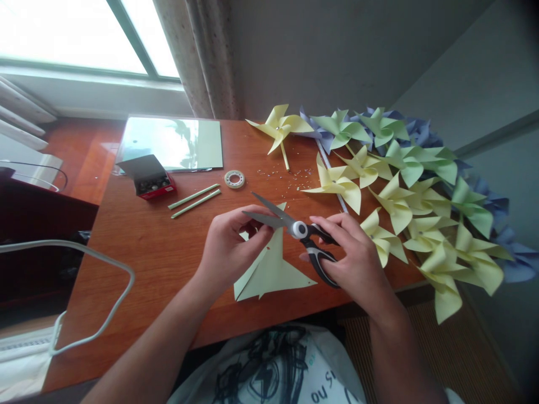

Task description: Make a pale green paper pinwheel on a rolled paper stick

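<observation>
My left hand (229, 247) pinches a folded pale-yellow paper square (269, 269) just above the wooden table (138, 247). My right hand (351, 255) grips the black handles of a pair of scissors (295, 227). The blades are spread open and point left, over the paper's upper edge, close to my left fingers. Part of the paper is hidden behind my left hand.
Many finished paper pinwheels (404, 185), yellow, green and blue, crowd the table's right side. Two green paper sticks (194, 200), a tape roll (234, 179), a small red box (154, 182), a glossy sheet (172, 143) and scattered small beads (290, 177) lie further back. A white cable (105, 264) loops at left.
</observation>
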`<state>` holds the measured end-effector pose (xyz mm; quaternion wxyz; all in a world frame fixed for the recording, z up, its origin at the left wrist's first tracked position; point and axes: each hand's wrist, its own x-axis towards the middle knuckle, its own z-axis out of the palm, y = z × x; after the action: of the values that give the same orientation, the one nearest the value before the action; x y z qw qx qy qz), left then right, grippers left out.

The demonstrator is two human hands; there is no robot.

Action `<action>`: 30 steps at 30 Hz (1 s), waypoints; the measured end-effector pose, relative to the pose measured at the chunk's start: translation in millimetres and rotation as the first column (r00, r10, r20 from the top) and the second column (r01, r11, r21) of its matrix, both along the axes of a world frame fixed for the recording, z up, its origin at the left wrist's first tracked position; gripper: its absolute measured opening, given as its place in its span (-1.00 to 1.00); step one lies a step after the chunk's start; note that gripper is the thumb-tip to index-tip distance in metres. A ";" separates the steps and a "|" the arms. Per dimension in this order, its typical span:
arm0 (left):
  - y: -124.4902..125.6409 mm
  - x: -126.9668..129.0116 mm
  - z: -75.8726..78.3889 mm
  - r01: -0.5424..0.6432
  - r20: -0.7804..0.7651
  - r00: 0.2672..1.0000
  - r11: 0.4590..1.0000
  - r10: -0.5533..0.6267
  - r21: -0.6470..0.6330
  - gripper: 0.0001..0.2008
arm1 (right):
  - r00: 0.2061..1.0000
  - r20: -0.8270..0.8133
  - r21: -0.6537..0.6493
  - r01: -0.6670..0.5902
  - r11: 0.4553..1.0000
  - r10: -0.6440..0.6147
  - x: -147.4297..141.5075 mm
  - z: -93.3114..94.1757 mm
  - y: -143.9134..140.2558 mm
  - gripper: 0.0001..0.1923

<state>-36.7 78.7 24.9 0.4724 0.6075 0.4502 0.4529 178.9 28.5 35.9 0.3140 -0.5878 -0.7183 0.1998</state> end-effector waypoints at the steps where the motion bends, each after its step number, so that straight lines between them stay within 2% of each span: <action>1: 0.2 0.0 0.0 -0.001 0.000 1.000 1.000 0.001 0.001 -0.93 | 1.000 -0.004 -0.002 0.000 1.000 0.000 -0.4 -0.4 0.2 -0.48; 10: 0.2 -1.3 -0.1 -0.005 -0.012 1.000 1.000 0.005 -0.010 -0.93 | 0.999 -0.043 -0.021 0.022 1.000 -0.023 -1.3 -1.1 2.4 -0.53; 14: 0.6 -1.6 1.0 -0.010 -0.007 1.000 0.999 0.009 -0.044 -0.90 | 0.982 -0.177 -0.108 0.049 0.993 -0.068 -1.6 -4.2 6.6 -0.47; 17: 1.4 -1.4 1.5 -0.017 0.010 1.000 0.997 0.018 -0.071 -0.89 | 0.909 -0.406 -0.257 -0.015 0.966 -0.094 -3.6 -6.1 17.2 -0.40; 20: 2.3 -1.6 1.3 -0.009 0.027 1.000 0.994 0.012 -0.111 -0.88 | 0.745 -0.658 -0.389 -0.212 0.896 -0.110 -7.6 -7.5 32.7 -0.40; 23: 2.9 -2.2 1.9 -0.005 0.048 0.999 0.991 0.012 -0.134 -0.86 | 0.631 -0.760 -0.432 -0.315 0.845 -0.154 -9.8 -11.6 44.5 -0.37; 27: 2.0 -2.4 4.3 -0.005 0.077 0.997 0.990 0.016 -0.141 -0.85 | 0.607 -0.761 -0.463 -0.260 0.848 -0.229 -4.5 -20.7 44.5 -0.45; 30: 0.8 -2.1 4.7 0.004 0.089 0.996 0.991 0.008 -0.136 -0.85 | 0.630 -0.726 -0.494 -0.201 0.846 -0.274 2.1 -23.2 37.2 -0.50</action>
<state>-38.8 79.5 29.6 0.5319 0.5527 0.4590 0.4482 180.9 65.7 12.8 0.4200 -0.5217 -0.4146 0.6161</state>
